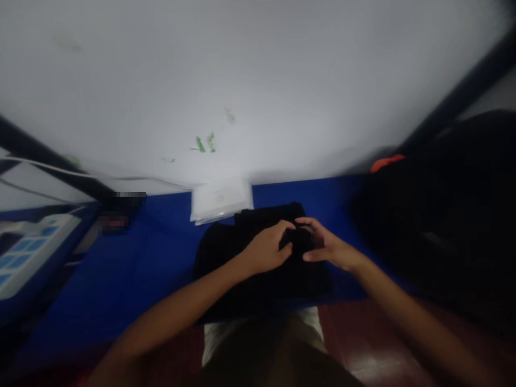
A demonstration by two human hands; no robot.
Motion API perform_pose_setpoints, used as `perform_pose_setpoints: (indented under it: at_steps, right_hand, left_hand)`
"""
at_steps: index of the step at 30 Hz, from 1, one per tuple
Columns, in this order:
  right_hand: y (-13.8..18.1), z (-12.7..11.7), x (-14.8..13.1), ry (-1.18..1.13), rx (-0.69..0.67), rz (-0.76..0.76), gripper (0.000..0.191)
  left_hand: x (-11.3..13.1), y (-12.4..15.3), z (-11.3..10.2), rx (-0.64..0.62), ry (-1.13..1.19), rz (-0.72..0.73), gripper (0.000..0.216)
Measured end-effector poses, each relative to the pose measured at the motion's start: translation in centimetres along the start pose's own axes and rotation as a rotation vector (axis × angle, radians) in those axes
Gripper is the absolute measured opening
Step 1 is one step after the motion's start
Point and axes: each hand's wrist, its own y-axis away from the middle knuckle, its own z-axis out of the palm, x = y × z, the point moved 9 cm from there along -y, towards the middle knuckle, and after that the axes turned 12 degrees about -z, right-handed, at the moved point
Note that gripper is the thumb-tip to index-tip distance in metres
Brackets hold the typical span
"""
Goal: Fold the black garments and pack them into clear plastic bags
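Dark black cloth point(237, 242), perhaps a garment, lies in a heap in front of me; its exact kind is too dark to make out. My left hand point(268, 248) is closed on a bunched part of it, thumb and fingers curled in from the left. From the right, my right hand point(330, 248) curves its thumb and fingers around the same dark bunch. The two hands face each other, a short way apart. Shadow hides the detail between the fingers.
Below the cloth is a blue table surface point(161, 252). White flat packets point(221, 200) lie behind it against a white wall point(258, 80). A power strip point(28, 250) sits at left, with a cable point(92, 176). A large black bulk point(451, 215) stands at right, near something orange point(387, 162).
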Motion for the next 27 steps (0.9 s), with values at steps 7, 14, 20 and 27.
perform_pose_setpoints:
  at_steps: [7, 14, 20, 27]
  right_hand:
    - [-0.1, -2.4, 0.6, 0.065, 0.151, -0.037, 0.054]
    - [0.7, -4.1, -0.3, 0.097, 0.256, 0.019, 0.045]
    - [2.0, -6.2, 1.1, 0.277, 0.244, 0.081, 0.046]
    - [0.7, -4.2, -1.9, 0.825, -0.004, -0.173, 0.058]
  left_hand:
    - [-4.8, 4.0, -7.0, 0.096, 0.394, -0.204, 0.040]
    - [-12.9, 10.5, -11.8, 0.269, 0.425, -0.452, 0.026]
    - [-17.3, 14.1, -10.8, 0.003, 0.404, -0.763, 0.049]
    - [-10.2, 10.9, -12.1, 0.328, -0.415, -0.294, 0.049]
